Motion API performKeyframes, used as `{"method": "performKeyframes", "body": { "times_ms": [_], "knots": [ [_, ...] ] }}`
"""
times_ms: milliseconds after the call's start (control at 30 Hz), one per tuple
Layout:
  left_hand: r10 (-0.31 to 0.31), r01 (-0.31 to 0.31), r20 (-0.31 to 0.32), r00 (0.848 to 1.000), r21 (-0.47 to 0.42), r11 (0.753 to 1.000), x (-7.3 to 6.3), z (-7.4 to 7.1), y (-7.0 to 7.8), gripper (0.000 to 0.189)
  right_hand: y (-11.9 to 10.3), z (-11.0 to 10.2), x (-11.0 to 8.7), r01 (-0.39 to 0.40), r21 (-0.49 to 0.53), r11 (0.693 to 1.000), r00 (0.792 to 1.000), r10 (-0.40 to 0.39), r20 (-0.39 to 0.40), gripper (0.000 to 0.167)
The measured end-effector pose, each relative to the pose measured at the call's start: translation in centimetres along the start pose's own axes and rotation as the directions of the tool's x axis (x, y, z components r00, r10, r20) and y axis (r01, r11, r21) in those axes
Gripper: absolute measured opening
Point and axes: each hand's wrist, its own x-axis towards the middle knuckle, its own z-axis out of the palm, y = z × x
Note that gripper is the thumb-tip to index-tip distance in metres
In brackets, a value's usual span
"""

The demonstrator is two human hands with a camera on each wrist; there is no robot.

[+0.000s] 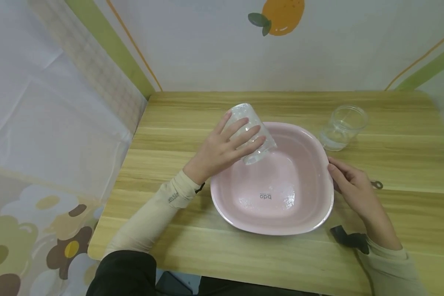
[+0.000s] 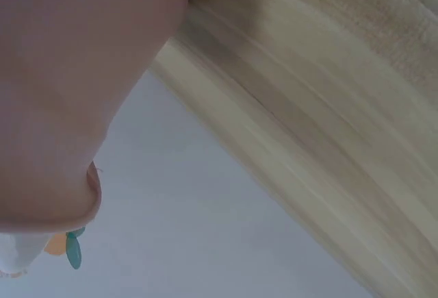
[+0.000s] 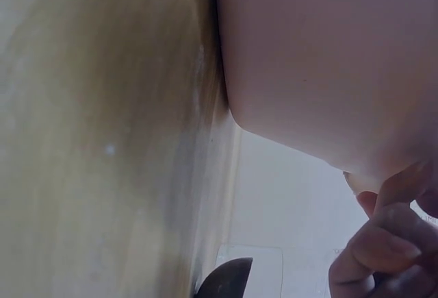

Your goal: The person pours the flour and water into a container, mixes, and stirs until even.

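Note:
My left hand [image 1: 223, 148] grips a whitish, see-through cup [image 1: 257, 127] with a spotted surface, fingers spread around its side. The cup is tilted, and its lower end hangs over the upper left part of a pink basin [image 1: 240, 213]. At the basin's right rim, my right hand [image 1: 355, 191] holds the edge between thumb and fingers. The basin rests on the table and has small dark lettering inside. In the right wrist view the right hand's fingers [image 3: 383, 253] look curled. The left wrist view shows mostly skin and table, with the grip hidden.
A clear glass [image 1: 344, 125] stands behind the basin's right side. A utensil's handle end [image 1: 376, 185] with a hole pokes out beyond the right hand. A dark rounded piece [image 3: 229, 279] shows low in the right wrist view. The wooden table [image 1: 177, 135] meets a pale curtain [image 1: 207, 49].

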Motion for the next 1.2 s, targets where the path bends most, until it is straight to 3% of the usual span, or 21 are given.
{"method": "performKeyframes", "body": {
  "times_ms": [233, 433, 733, 1033, 1200],
  "knots": [
    [0.014, -0.012, 0.088, 0.996, -0.015, 1.0, 0.02, 0.32, 0.27, 0.05, -0.03, 0.21, 0.12, -0.011, -0.038, 0.999, 1.0, 0.011, -0.005, 0.046],
    [0.017, -0.017, 0.068, 0.998, 0.001, 1.0, 0.25, 0.28, 0.11, 0.052, -0.14, 0.27, 0.16, -0.009, -0.052, 0.999, 1.0, 0.009, 0.001, 0.046],
    [0.049, -0.048, 0.157, 0.986, -0.008, 0.999, 0.02, 0.08, 0.13, 0.057, -0.09, 0.45, 0.12, 0.008, 0.024, 1.0, 1.0, -0.009, 0.014, 0.046],
    [0.037, -0.039, 0.088, 0.995, 0.025, 0.999, 0.09, -0.35, -0.4, 0.058, -0.07, 0.66, 0.07, 0.018, -0.028, 0.999, 1.0, -0.018, 0.003, 0.045],
    [0.057, -0.058, 0.094, 0.994, 0.013, 0.998, -0.24, -0.18, -0.18, 0.057, -0.13, 0.53, 0.23, 0.014, -0.036, 0.999, 1.0, -0.013, 0.013, 0.045]
  ]
}}
